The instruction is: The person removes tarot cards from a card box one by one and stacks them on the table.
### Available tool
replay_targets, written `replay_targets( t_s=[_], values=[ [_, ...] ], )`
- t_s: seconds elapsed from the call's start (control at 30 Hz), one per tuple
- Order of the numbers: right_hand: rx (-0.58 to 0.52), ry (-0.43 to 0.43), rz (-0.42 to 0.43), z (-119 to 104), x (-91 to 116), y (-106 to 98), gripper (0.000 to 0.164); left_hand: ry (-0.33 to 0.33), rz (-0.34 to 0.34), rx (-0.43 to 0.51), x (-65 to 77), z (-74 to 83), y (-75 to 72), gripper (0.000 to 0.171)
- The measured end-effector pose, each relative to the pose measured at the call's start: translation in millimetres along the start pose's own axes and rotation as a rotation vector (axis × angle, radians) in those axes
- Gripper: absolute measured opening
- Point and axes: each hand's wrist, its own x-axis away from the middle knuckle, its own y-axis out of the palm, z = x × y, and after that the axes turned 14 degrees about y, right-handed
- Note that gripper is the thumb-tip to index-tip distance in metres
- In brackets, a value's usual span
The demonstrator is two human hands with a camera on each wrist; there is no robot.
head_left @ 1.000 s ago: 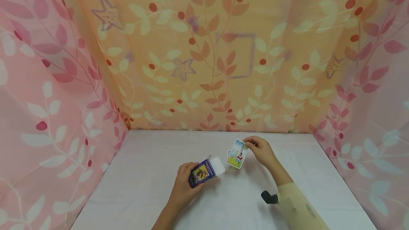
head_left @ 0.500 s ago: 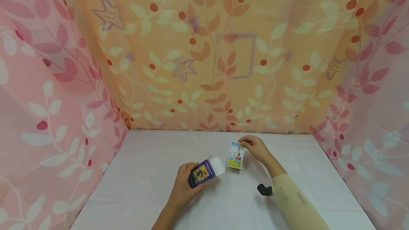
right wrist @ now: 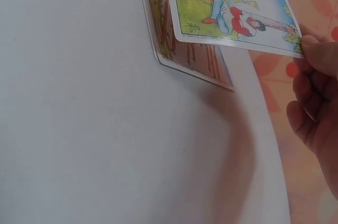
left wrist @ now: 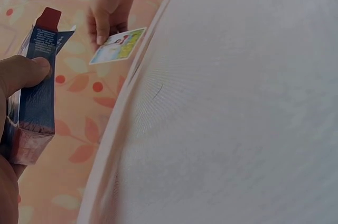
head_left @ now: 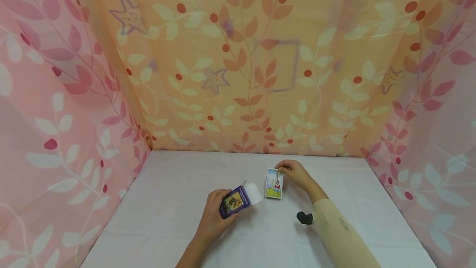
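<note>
My left hand [head_left: 215, 214] grips a dark blue card box [head_left: 235, 202], its thumb pressed on the side; the white end flap stands open, facing right. My right hand [head_left: 295, 173] pinches one illustrated tarot card [right wrist: 240, 15] by a corner, between thumb and fingers. The card shows a seated figure, yellow cups and a tree. Beneath it on the table lies another card [right wrist: 182, 49] or small stack, mostly covered in the head view. In the right wrist view the held card is tilted above the lower one, with a gap at its near edge.
A white cloth covers the table [head_left: 178, 185]. A black object [head_left: 305, 218] juts from the right sleeve [head_left: 340, 230] near the wrist. Leaf-patterned orange fabric [head_left: 238, 73] hangs behind, with pink fabric [head_left: 55, 144] at both sides.
My right hand has moved left and slightly toward me, bringing the card over the lying one and straightening it from a slant. The left hand and box stay in place.
</note>
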Motion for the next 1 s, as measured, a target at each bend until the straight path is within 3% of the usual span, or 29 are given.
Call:
replay_targets(
  t_s=[0.1,0.37,1.0],
  values=[
    [0.015,-0.005,-0.011,3.5,-4.7,3.0,0.014,-0.006,-0.003,-0.003,0.1,0.3,0.0,0.083],
    [-0.025,0.083,-0.045,6.8,-8.3,9.5,0.016,0.003,-0.006,-0.008,-0.6,-1.5,0.6,0.082],
    [-0.031,0.053,-0.011,29.0,-18.7,26.5,0.013,-0.005,-0.014,-0.02,-0.1,-2.2,0.9,0.083]
  ],
)
